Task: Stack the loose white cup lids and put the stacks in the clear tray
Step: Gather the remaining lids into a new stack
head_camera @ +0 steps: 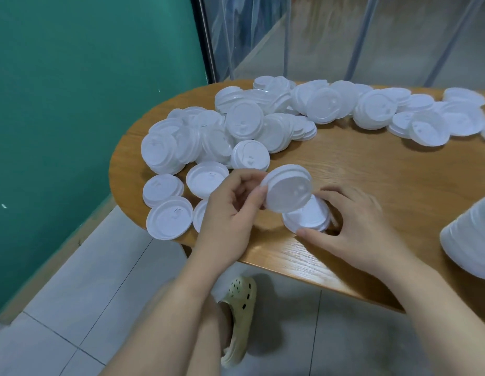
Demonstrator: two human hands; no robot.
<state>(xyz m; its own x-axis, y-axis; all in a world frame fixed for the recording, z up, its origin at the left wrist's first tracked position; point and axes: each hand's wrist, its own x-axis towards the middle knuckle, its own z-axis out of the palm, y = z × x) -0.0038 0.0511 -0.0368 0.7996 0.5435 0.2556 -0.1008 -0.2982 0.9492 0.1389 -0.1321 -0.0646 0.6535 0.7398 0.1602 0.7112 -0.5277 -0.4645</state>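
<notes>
Loose lids heaped at the left end of the worktop, a few singles nearest the edge, some dome-up, some rim-up. My left hand pinches a short stack of lids by its left rim, tilted, lifted just above the small stack lying flat on the wood. My right hand curls round that lower stack, thumb at the front rim, fingers behind, steadying it. Step in hand, I'd say: nest the held lids onto the lower ones. To do well: level the tilted stack, centre rim over rim, same side up, press straight down so they seat; keep the base braced so it doesn't skid. More loose lids trail right along the far side. A tall stack cuts in at the right edge. Clear tray: not in view.

Surface: oval wood-grain top. Room: green wall left, clear plastic curtain strips behind, pale floor tiles, my foot in a beige clog below.
</notes>
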